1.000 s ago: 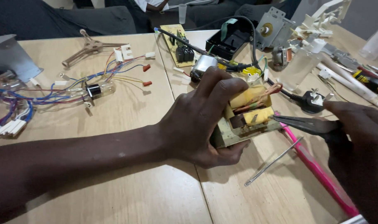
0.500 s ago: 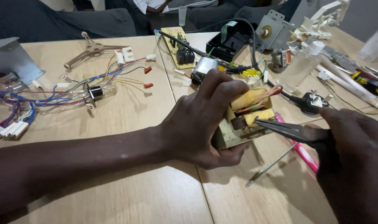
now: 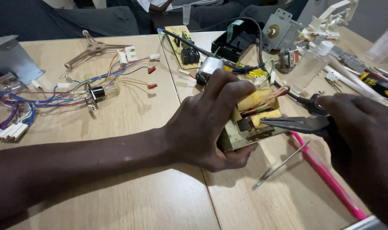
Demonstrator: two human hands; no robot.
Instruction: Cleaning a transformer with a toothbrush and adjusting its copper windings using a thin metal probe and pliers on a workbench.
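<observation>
Both hands are on one job at the table's middle seam. My left hand (image 3: 211,123) is wrapped tight around a transformer (image 3: 253,117) — a metal block with yellow-taped windings and copper wire — fingers over its top, thumb under the near edge, pinning it to the wooden table (image 3: 130,127). My right hand (image 3: 364,140) is closed on the handles of dark needle-nose pliers (image 3: 294,123), whose tips touch the yellow winding. Just beside the block lie a thin metal rod (image 3: 281,165) and a pink tool (image 3: 326,176); a loose wire harness (image 3: 53,98) sits well apart at far left
</observation>
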